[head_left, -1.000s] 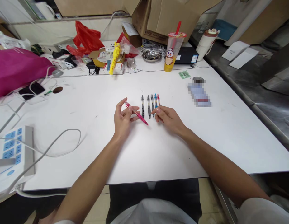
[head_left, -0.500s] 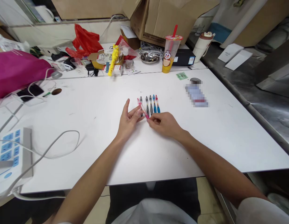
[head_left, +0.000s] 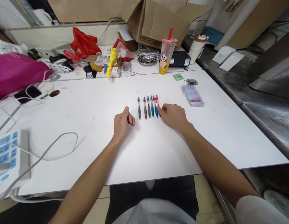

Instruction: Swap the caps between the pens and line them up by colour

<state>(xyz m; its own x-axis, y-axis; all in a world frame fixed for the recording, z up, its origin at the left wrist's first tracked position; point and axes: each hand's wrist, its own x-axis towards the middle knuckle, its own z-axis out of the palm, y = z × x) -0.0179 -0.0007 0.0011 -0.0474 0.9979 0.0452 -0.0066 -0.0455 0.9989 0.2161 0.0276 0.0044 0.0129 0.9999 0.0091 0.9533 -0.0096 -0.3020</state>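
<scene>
Several pens lie side by side in a row on the white table (head_left: 95, 143). From the left come a dark grey pen (head_left: 139, 109), slightly apart, then two more grey pens (head_left: 145, 109), a blue pen (head_left: 152, 107) and a blue pen with a red top (head_left: 156, 112). At the row's right end, the fingertips of my right hand (head_left: 173, 115) pinch the lower part of a pink pen (head_left: 157, 99), partly hidden by them. Left of the row, my left hand (head_left: 123, 122) is loosely curled, thumb up, with nothing in it.
A phone (head_left: 193, 95), blurred out, and a small green packet (head_left: 178, 77) lie to the right. Behind stand a drink cup with a red straw (head_left: 167, 56) and a cardboard box (head_left: 158, 23). At left are a power strip (head_left: 12, 155) and a loose cable (head_left: 75, 137).
My right hand has brought the pink pen from between both hands to the row's right end. My left hand has drawn back left, its spread fingers now curled.
</scene>
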